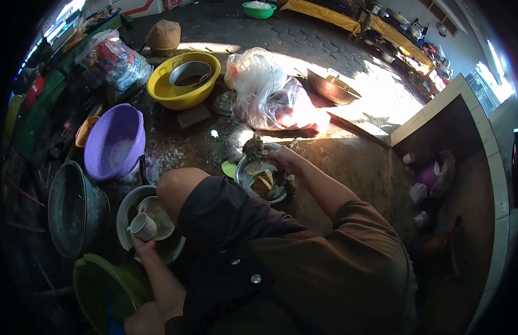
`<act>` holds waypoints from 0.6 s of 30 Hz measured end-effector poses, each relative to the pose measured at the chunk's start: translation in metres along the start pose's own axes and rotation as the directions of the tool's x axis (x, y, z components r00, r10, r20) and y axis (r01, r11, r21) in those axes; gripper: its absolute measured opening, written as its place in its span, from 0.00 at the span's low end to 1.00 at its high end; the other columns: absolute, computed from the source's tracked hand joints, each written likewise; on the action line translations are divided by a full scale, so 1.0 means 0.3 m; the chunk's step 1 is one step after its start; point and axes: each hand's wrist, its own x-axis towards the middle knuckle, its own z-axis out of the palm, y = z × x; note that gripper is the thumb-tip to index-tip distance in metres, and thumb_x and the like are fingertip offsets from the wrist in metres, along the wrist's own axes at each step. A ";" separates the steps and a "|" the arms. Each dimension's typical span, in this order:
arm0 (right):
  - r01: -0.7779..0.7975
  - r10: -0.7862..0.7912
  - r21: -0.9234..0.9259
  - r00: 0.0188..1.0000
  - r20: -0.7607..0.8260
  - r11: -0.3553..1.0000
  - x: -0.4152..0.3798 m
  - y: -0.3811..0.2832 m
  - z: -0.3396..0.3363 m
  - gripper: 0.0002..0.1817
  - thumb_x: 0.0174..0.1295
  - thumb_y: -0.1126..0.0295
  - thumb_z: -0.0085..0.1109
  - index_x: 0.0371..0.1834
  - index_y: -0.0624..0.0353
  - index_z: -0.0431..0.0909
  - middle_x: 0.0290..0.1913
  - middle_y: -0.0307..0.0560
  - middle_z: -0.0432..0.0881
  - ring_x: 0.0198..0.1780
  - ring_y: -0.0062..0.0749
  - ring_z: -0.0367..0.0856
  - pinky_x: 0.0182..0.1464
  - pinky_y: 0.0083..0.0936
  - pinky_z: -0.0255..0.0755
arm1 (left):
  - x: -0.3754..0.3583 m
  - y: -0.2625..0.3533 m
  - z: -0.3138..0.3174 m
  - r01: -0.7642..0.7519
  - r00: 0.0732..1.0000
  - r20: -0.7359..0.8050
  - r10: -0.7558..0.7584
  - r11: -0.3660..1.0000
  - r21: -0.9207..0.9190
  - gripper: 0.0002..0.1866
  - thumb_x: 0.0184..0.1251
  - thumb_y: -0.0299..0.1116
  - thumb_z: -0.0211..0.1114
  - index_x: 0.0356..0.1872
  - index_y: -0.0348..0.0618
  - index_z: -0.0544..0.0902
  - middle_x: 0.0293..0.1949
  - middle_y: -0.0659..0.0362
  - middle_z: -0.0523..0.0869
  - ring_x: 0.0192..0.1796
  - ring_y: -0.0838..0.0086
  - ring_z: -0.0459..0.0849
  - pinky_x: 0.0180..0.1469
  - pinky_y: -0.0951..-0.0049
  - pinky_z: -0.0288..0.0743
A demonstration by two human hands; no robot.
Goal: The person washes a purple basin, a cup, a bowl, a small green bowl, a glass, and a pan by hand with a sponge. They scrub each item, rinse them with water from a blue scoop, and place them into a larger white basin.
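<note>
A pale cup is in my left hand, held over a metal basin that has a light-coloured dish in it. My right hand has its fingers closed round a dark, rough scrubbing wad. Below that hand is a metal bowl with a yellowish-brown piece and whitish liquid inside. A green lid-like disc lies beside the bowl's left edge.
A purple basin, a large grey tub and a green tub stand at the left. Ahead are a yellow basin holding a pot, plastic bags and a brown pan. A tiled ledge is at the right.
</note>
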 end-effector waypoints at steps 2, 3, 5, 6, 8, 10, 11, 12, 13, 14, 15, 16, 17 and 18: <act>-0.010 0.011 0.059 1.000 -0.018 0.998 -0.009 -0.050 0.032 0.22 0.58 0.74 0.53 0.58 0.59 0.70 0.20 0.32 0.66 0.18 0.14 0.61 0.17 0.14 0.51 | -0.001 -0.004 0.022 0.006 1.000 0.009 -0.006 1.000 0.003 0.26 0.62 0.56 0.53 0.52 0.48 0.77 0.53 0.54 0.79 0.56 0.55 0.77 0.55 0.46 0.71; -0.002 0.003 0.110 1.000 -0.009 0.994 0.027 -0.037 0.016 0.24 0.59 0.72 0.56 0.59 0.61 0.66 0.26 0.32 0.72 0.23 0.13 0.67 0.21 0.13 0.59 | -0.005 -0.003 0.019 0.007 1.000 0.009 -0.007 1.000 -0.001 0.26 0.61 0.56 0.54 0.52 0.48 0.77 0.53 0.54 0.79 0.56 0.55 0.77 0.56 0.46 0.71; 0.069 -0.068 -0.008 0.996 0.051 0.998 0.007 -0.118 0.045 0.22 0.59 0.71 0.55 0.57 0.62 0.67 0.25 0.31 0.69 0.22 0.13 0.65 0.21 0.13 0.59 | 0.061 -0.006 -0.046 0.019 0.979 0.204 -0.001 0.996 -0.086 0.27 0.60 0.55 0.55 0.55 0.49 0.75 0.55 0.55 0.77 0.58 0.56 0.75 0.58 0.44 0.68; 0.083 -0.088 0.056 0.990 0.110 0.995 0.031 -0.132 0.048 0.20 0.59 0.71 0.55 0.55 0.61 0.69 0.24 0.31 0.67 0.21 0.14 0.64 0.21 0.13 0.58 | 0.067 -0.018 -0.049 -0.034 0.968 0.244 0.057 0.995 -0.097 0.27 0.60 0.54 0.56 0.55 0.48 0.75 0.56 0.54 0.76 0.59 0.56 0.74 0.58 0.44 0.67; 0.083 -0.091 0.096 0.992 0.087 0.992 0.087 -0.167 0.089 0.13 0.59 0.70 0.54 0.47 0.59 0.72 0.21 0.31 0.64 0.20 0.15 0.61 0.21 0.13 0.58 | 0.015 -0.031 0.023 -0.113 0.983 0.124 0.132 0.982 -0.151 0.27 0.61 0.53 0.56 0.57 0.48 0.73 0.59 0.55 0.73 0.61 0.56 0.71 0.60 0.43 0.65; 0.165 -0.154 -0.086 0.980 0.122 0.982 0.062 -0.300 0.193 0.08 0.57 0.69 0.54 0.40 0.57 0.73 0.23 0.33 0.67 0.21 0.17 0.63 0.22 0.15 0.58 | -0.077 -0.043 0.128 -0.167 0.972 0.147 0.182 0.979 -0.114 0.27 0.62 0.54 0.56 0.57 0.49 0.73 0.58 0.56 0.75 0.60 0.57 0.72 0.60 0.43 0.65; 0.172 -0.169 -0.092 0.985 0.044 0.981 0.036 -0.357 0.256 0.08 0.56 0.69 0.54 0.38 0.57 0.72 0.23 0.33 0.68 0.21 0.17 0.64 0.23 0.15 0.58 | -0.084 -0.046 0.156 -0.190 0.954 0.208 0.214 0.973 -0.128 0.26 0.63 0.53 0.55 0.56 0.48 0.73 0.57 0.56 0.76 0.59 0.58 0.73 0.59 0.44 0.67; 0.208 -0.194 -0.071 0.967 0.167 0.976 0.056 -0.389 0.290 0.13 0.56 0.70 0.54 0.45 0.59 0.72 0.26 0.34 0.70 0.23 0.17 0.67 0.23 0.15 0.60 | -0.073 -0.036 0.179 -0.167 0.962 0.195 0.193 0.976 -0.142 0.26 0.64 0.53 0.53 0.56 0.47 0.73 0.56 0.56 0.76 0.59 0.58 0.74 0.59 0.46 0.68; 0.238 -0.218 -0.042 0.938 0.271 0.970 0.088 -0.415 0.315 0.18 0.56 0.70 0.55 0.51 0.60 0.72 0.28 0.36 0.73 0.26 0.16 0.69 0.22 0.15 0.61 | -0.071 -0.034 0.184 -0.131 0.969 0.190 0.159 0.980 -0.150 0.25 0.65 0.52 0.52 0.56 0.46 0.73 0.56 0.56 0.76 0.58 0.59 0.74 0.59 0.47 0.69; 0.209 -0.198 0.004 0.920 0.339 0.978 0.144 -0.432 0.341 0.18 0.57 0.72 0.54 0.51 0.61 0.71 0.28 0.37 0.73 0.25 0.16 0.69 0.23 0.13 0.61 | -0.120 -0.037 0.203 -0.145 0.969 0.178 0.174 0.976 -0.165 0.25 0.65 0.52 0.52 0.56 0.46 0.73 0.56 0.56 0.76 0.58 0.59 0.74 0.59 0.47 0.69; 0.376 -0.302 -0.097 0.850 0.432 0.921 0.143 -0.463 0.409 0.13 0.56 0.72 0.53 0.46 0.56 0.72 0.25 0.34 0.69 0.23 0.18 0.64 0.24 0.15 0.57 | -0.185 -0.032 0.257 -0.139 0.957 0.237 0.166 0.982 -0.125 0.25 0.66 0.52 0.51 0.57 0.46 0.73 0.56 0.55 0.76 0.57 0.59 0.75 0.58 0.48 0.70; 0.319 -0.237 -0.091 0.840 0.487 0.943 0.119 -0.511 0.485 0.13 0.56 0.72 0.53 0.46 0.57 0.72 0.25 0.34 0.68 0.23 0.17 0.64 0.24 0.15 0.57 | -0.215 -0.032 0.300 -0.128 0.941 0.304 0.146 0.989 -0.080 0.25 0.67 0.52 0.50 0.57 0.45 0.73 0.55 0.54 0.77 0.56 0.60 0.76 0.57 0.49 0.71; 0.262 -0.177 -0.088 0.829 0.531 0.961 0.103 -0.548 0.557 0.13 0.57 0.72 0.53 0.46 0.58 0.72 0.24 0.34 0.68 0.23 0.16 0.64 0.24 0.15 0.57 | -0.185 -0.040 0.292 -0.116 0.937 0.321 0.135 0.990 -0.078 0.25 0.67 0.52 0.50 0.57 0.45 0.73 0.55 0.54 0.77 0.56 0.60 0.76 0.57 0.49 0.71; 0.356 -0.204 -0.185 0.811 0.548 0.916 0.129 -0.555 0.611 0.13 0.58 0.71 0.52 0.47 0.59 0.71 0.24 0.34 0.68 0.23 0.15 0.64 0.23 0.14 0.57 | -0.135 -0.048 0.263 -0.148 0.855 0.494 0.156 0.987 -0.056 0.24 0.68 0.49 0.49 0.59 0.47 0.71 0.58 0.53 0.74 0.58 0.58 0.74 0.58 0.46 0.69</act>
